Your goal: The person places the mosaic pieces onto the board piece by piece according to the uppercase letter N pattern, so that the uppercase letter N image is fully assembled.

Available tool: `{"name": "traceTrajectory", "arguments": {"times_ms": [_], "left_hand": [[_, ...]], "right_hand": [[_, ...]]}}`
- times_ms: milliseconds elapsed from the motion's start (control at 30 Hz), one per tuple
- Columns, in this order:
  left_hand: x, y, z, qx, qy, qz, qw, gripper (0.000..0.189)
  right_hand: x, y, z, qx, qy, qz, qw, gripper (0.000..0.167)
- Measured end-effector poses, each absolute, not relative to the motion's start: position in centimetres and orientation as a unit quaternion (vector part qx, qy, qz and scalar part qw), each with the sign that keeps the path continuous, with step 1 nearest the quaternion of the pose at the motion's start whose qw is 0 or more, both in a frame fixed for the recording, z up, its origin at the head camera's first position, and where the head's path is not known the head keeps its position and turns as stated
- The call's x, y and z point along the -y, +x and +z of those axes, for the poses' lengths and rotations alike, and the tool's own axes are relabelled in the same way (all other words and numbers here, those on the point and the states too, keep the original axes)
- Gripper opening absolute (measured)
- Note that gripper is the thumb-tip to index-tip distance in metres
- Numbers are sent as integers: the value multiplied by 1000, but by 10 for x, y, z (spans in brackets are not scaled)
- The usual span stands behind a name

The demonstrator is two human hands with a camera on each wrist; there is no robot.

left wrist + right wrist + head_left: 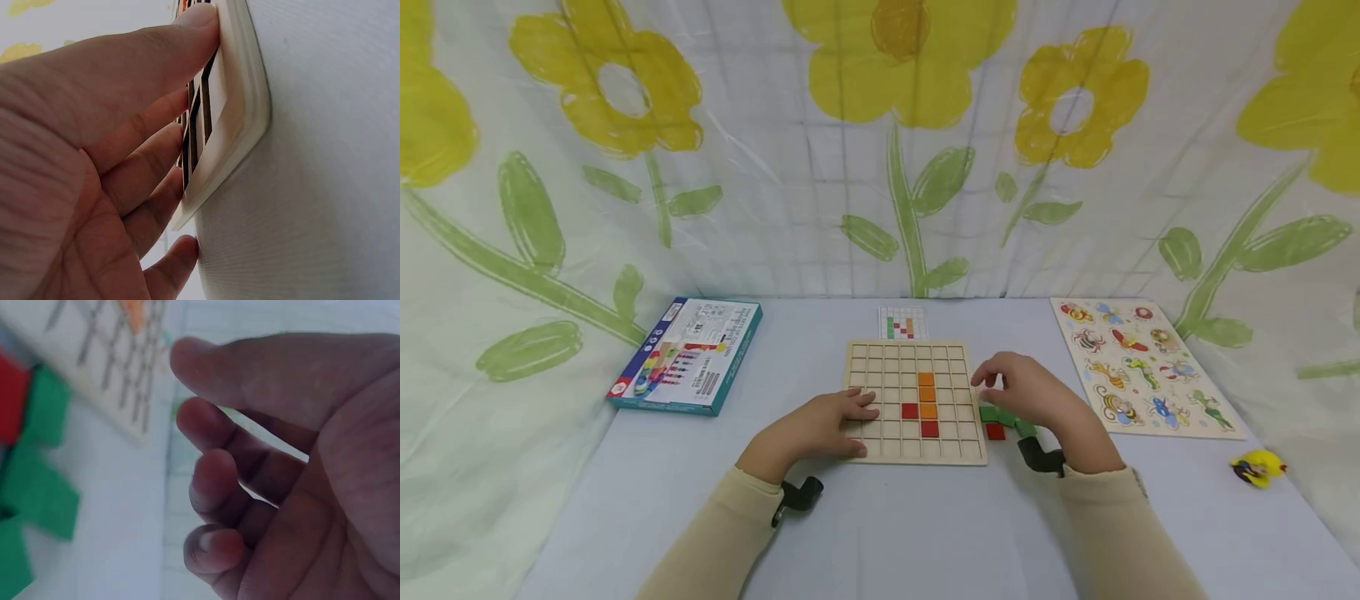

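Note:
A wooden grid board (951,450) lies on the table in the head view. Three orange tiles (927,394) form a column in it, with one red tile (929,428) below and another red tile (910,411) to the left. My left hand (827,423) rests on the board's left edge, fingers spread over the grid and thumb near the front corner. Just off the right edge hovers my right hand (1028,390), its fingers loosely bent and nothing between thumb and fingertips. Loose green tiles (40,487) and a red tile (996,432) lie beneath it, beside the board.
Behind the board lies a small card (902,322) printed with a coloured grid pattern. A flat toy box (688,358) is at the left. On the right are an insect picture board (1142,367) and a small yellow toy (1258,468). A flowered curtain (760,225) hangs behind the table.

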State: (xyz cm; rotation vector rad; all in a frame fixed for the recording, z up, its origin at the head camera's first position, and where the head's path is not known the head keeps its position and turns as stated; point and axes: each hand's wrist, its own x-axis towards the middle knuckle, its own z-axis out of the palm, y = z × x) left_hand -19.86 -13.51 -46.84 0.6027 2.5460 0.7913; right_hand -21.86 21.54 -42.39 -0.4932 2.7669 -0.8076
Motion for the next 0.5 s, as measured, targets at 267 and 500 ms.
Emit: {"name": "traceTrajectory", "arguments": {"times_ms": [267,500], "left_hand": [[134,-198,-469,-911,209,288,208,60],[134,-198,-469,-913,211,283,206,60]], "right_hand": [[-238,-198,-446,-945,-160,-239,157,13],[-240,-189,-457,-945,-162,-248,141,15]]}}
